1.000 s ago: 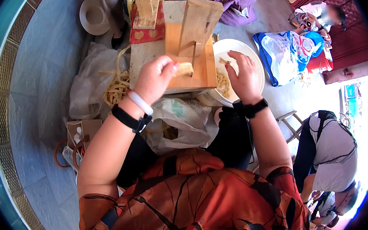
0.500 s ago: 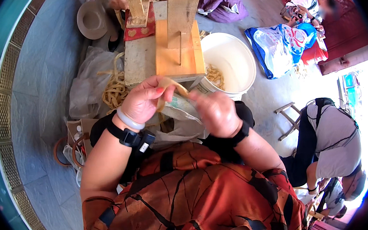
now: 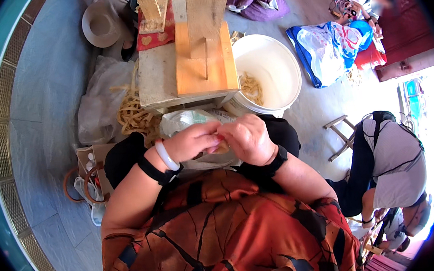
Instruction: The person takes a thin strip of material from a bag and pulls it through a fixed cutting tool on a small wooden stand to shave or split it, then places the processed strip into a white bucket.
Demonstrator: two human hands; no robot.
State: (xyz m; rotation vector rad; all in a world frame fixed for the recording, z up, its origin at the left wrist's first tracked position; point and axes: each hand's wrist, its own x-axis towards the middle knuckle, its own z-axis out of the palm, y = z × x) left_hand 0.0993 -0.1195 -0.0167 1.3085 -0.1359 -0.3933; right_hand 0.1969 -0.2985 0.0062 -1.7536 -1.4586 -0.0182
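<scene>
In front of my lap, my left hand [image 3: 193, 143] and my right hand [image 3: 250, 139] meet, fingertips together. Both are closed on a tan, flat strip [image 3: 223, 148], of which only a small bit shows below the fingers; the rest is hidden. Just beyond them, on a small table, lies an orange-brown wooden board [image 3: 186, 81] with an upright wood block [image 3: 206, 17] and a thin upright stick [image 3: 207, 64]. Under my hands is a crumpled whitish plastic bag [image 3: 187, 118].
A white bucket [image 3: 280, 57] right of the table [image 3: 155, 84] holds some tan strips. More strips [image 3: 135, 114] heap at its left beside a clear plastic bag [image 3: 98, 102]. A second wooden stand [image 3: 153, 25] rests at the far end. A person [image 3: 394, 156] bends at right near a stool [image 3: 338, 138].
My hands have drawn closer to my body and come together; the strip stretched between them is now mostly hidden. The co-worker's hands at the far stand have left the view.
</scene>
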